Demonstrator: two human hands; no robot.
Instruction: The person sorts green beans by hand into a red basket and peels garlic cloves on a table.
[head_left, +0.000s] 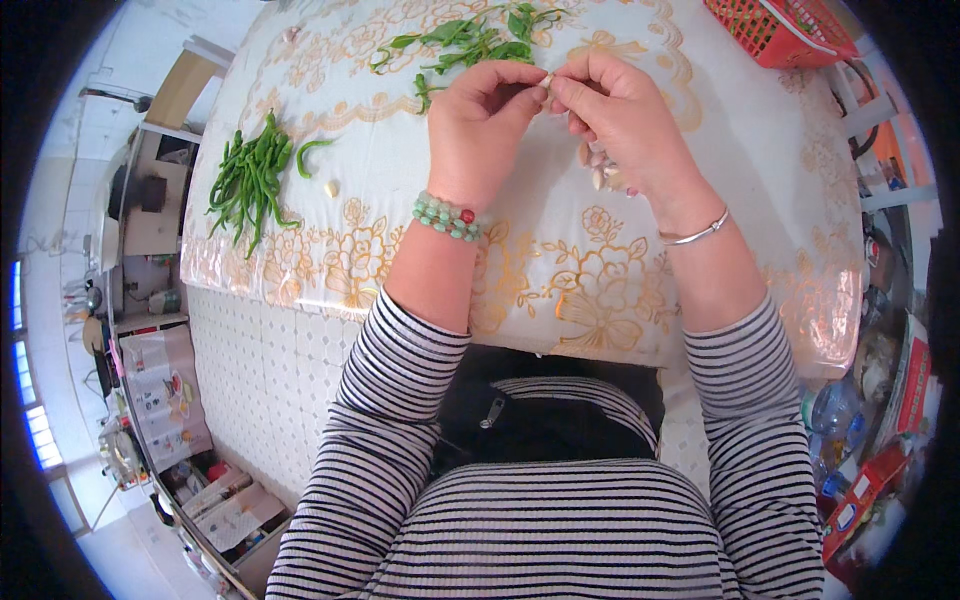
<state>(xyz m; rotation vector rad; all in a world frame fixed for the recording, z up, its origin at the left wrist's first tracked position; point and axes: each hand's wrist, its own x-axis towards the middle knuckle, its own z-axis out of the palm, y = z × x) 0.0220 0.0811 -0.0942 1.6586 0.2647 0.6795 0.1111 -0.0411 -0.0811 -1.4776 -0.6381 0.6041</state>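
Observation:
Over the far middle of the table, my left hand (491, 101) and my right hand (611, 101) meet at the fingertips. Between them they pinch a small garlic clove (548, 79), mostly covered by the fingers. Partly hidden beneath my right hand lies a pile of unpeeled garlic cloves (598, 166) with pinkish skins. One pale peeled clove (331, 188) rests alone to the left. Beside it is a heap of long green chili peppers (255, 176), with a single curved pepper (305, 156) apart from the heap. Green leafy stems (480, 39) lie beyond my left hand.
A floral plastic tablecloth (600, 292) covers the table. At the far right stands a red plastic basket (784, 34) with greens inside. A garlic bulb (291, 34) sits at the far left. Plastic bottles (834, 409) crowd the right side; a kitchen counter (154, 202) runs along the left.

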